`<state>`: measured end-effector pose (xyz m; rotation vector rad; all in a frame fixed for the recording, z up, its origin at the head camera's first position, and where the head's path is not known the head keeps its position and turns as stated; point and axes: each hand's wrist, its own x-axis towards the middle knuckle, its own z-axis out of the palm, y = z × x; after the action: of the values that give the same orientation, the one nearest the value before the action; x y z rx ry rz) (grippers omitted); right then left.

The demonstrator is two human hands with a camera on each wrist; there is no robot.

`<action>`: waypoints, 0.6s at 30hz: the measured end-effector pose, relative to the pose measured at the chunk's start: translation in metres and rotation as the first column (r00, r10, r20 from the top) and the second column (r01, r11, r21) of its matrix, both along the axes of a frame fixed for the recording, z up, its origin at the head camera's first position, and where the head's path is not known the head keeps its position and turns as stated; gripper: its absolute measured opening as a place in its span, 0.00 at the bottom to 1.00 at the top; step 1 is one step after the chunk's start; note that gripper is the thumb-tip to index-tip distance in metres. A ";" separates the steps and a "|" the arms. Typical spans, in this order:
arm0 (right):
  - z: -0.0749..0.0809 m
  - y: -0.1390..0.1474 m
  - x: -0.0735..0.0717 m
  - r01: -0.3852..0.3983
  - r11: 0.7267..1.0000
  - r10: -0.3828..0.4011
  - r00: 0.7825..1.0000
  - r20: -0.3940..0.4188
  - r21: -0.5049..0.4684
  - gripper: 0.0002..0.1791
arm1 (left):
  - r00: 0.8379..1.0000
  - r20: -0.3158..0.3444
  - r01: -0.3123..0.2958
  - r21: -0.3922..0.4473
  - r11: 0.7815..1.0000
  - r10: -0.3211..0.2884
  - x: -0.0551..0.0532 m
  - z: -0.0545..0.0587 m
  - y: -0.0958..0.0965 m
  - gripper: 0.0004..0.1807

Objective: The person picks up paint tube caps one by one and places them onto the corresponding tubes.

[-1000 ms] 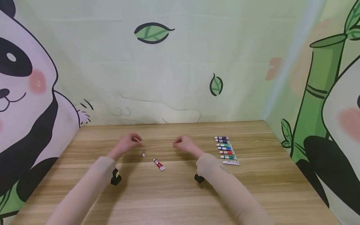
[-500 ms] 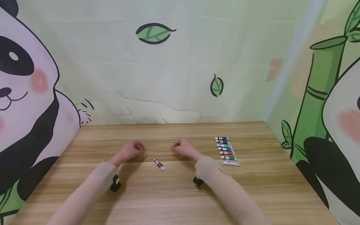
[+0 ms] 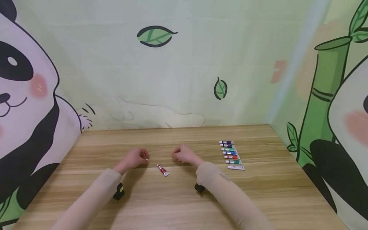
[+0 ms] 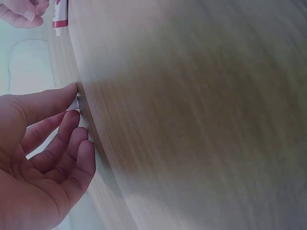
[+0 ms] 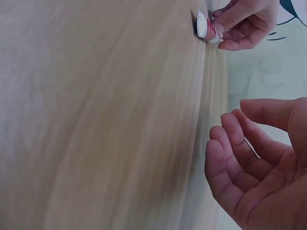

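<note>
Between the thumb and forefinger of my left hand [image 3: 135, 158] sits a small white cap [image 4: 75, 103], pinched at the fingertips just over the wooden table. The other left fingers are loosely bent. A red-and-white paint tube [image 3: 163, 170] lies on the table to the right of that hand, its narrow bare nozzle [image 4: 59, 32] showing in the left wrist view. My right hand [image 3: 186, 155] hovers beyond and to the right of the tube. Its fingers are relaxed, the thumb apart from them, and nothing is held, as the right wrist view shows.
Several paint tubes [image 3: 231, 157] of different colours lie in a column on the right side of the table [image 3: 161, 204]. A cloth backdrop [image 3: 184, 80] with pandas, leaves and bamboo rises behind the table's far edge.
My left hand has come down toward me onto the white cap, which lay loose on the table earlier. My right hand has shifted slightly left and nearer. The paint tubes stay put.
</note>
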<state>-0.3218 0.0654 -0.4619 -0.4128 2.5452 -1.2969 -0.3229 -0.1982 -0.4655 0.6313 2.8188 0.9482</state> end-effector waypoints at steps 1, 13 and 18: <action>-0.001 -0.002 0.000 -0.002 1.000 0.002 1.000 0.001 0.005 0.08 | 1.000 -0.007 0.000 0.002 1.000 0.000 0.001 0.000 0.000 0.09; -0.003 -0.023 0.008 -0.069 0.996 0.071 0.997 -0.026 0.060 0.08 | 1.000 -0.009 -0.003 0.015 1.000 0.003 0.000 -0.004 -0.001 0.07; -0.004 -0.032 0.011 -0.091 0.985 0.104 0.991 -0.082 0.144 0.09 | 1.000 -0.013 0.000 0.017 1.000 0.001 0.000 -0.002 -0.001 0.07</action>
<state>-0.3106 0.0332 -0.4656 -0.5701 2.6323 -1.0805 -0.3228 -0.1994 -0.4670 0.6409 2.8248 0.9735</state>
